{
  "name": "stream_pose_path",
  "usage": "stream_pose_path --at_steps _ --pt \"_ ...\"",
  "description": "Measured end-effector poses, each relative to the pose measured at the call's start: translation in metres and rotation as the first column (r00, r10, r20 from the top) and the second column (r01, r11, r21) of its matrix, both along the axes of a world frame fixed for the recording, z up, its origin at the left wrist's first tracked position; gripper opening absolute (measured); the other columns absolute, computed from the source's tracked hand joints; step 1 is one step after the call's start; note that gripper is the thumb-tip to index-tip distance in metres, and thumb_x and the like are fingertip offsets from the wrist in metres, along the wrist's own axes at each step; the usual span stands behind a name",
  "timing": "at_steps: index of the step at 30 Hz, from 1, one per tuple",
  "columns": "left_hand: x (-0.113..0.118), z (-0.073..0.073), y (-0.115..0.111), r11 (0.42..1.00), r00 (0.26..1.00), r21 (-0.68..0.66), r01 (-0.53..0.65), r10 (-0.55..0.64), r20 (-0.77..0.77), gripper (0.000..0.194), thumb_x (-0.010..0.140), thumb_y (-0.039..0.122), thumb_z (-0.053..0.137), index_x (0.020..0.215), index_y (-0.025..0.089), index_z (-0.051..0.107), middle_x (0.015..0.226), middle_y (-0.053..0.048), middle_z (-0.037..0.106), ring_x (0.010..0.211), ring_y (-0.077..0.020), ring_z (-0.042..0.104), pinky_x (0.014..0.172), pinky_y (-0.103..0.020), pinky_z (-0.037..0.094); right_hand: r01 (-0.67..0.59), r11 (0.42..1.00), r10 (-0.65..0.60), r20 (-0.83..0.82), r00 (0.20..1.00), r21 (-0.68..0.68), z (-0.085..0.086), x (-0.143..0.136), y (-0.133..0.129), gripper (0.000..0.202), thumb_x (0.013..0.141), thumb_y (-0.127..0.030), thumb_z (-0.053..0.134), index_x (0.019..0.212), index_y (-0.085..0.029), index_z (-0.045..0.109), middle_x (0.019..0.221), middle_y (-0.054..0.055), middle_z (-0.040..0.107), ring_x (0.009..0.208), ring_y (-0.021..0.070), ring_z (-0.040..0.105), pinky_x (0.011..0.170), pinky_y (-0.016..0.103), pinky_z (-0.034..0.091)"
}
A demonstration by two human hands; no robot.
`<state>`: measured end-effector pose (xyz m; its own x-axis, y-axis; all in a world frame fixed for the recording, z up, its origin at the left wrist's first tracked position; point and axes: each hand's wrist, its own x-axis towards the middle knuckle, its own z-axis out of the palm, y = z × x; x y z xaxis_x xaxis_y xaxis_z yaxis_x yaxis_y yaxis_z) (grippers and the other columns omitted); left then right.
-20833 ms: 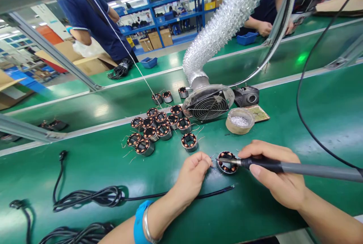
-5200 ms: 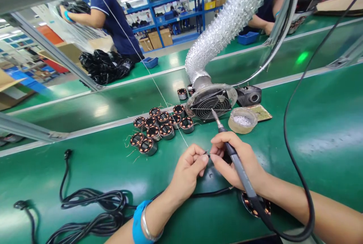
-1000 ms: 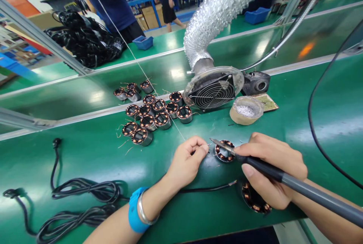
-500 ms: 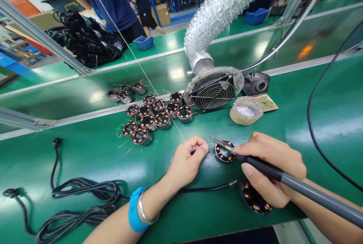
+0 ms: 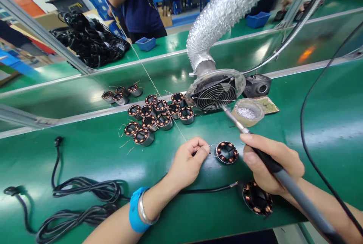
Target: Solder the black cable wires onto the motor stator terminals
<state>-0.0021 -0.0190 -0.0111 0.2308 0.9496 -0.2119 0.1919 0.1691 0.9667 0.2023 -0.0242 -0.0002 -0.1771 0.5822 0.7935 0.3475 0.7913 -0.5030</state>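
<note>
Between the left fingers (image 5: 202, 152), pinching thin wire (image 5: 153, 83), and right fingers (image 5: 268, 143), clasping a slanted iron (image 5: 279, 173), lies the copper-wound ring (image 5: 233, 154).

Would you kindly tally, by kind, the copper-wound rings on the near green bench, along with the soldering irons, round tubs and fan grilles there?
Copper-wound rings: 13
Soldering irons: 1, in the right hand
Round tubs: 1
Fan grilles: 1
Total: 16
</note>
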Motion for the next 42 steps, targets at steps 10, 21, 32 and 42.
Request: stream_pose_path --at_steps 10,21,32,42 --pt "-0.008 0.011 0.002 0.969 0.962 -0.057 0.242 -0.232 0.147 0.041 0.083 0.054 0.061 0.07 0.018 0.049 0.06 0.006 0.039 0.057 -0.01 0.032 0.056 -0.024 0.028 -0.208 0.969 0.229 0.167 0.959 -0.134 -0.009 -0.02 0.018 0.021 0.087 -0.003 0.059 0.1 -0.02 0.063 0.086 0.004 0.074 0.074 0.0153 0.068 0.068 0.027 0.056" --pt "-0.006 0.013 0.003 0.979 0.976 -0.139 0.15 -0.124 0.177 0.038 0.08 0.051 0.065 0.07 0.017 0.053 0.057 0.006 0.044 0.049 -0.0066 0.032 0.049 -0.021 0.026 -0.159 0.981 0.177 0.171 0.969 -0.114 -0.007 -0.017 0.012 0.026 0.083 -0.004 0.058 0.105 -0.019 0.064 0.069 0.0 0.062 0.06 0.0133 0.052 0.057 0.027 0.046" --pt "0.0 0.006 -0.003 0.91 0.933 -0.412 0.039 0.114 0.341 0.03 0.074 0.041 0.069 0.069 0.018 0.051 0.049 0.008 0.046 0.035 -0.0014 0.018 0.037 -0.02 0.007 -0.094 0.979 0.116 0.113 0.987 -0.182 -0.006 -0.015 0.009 0.031 0.083 -0.008 0.066 0.111 -0.02 0.063 0.089 0.002 0.072 0.068 0.0128 0.06 0.064 0.025 0.053" --pt "0.011 0.009 -0.012 0.94 0.956 -0.319 -0.124 0.199 0.215 0.031 0.073 0.042 0.067 0.064 0.017 0.051 0.047 0.008 0.042 0.039 -0.0027 0.02 0.04 -0.019 0.014 -0.08 0.951 0.117 0.11 0.987 -0.298 -0.011 -0.016 0.012 0.028 0.087 -0.007 0.056 0.11 -0.022 0.06 0.085 0.0 0.069 0.072 0.0111 0.065 0.068 0.022 0.055"
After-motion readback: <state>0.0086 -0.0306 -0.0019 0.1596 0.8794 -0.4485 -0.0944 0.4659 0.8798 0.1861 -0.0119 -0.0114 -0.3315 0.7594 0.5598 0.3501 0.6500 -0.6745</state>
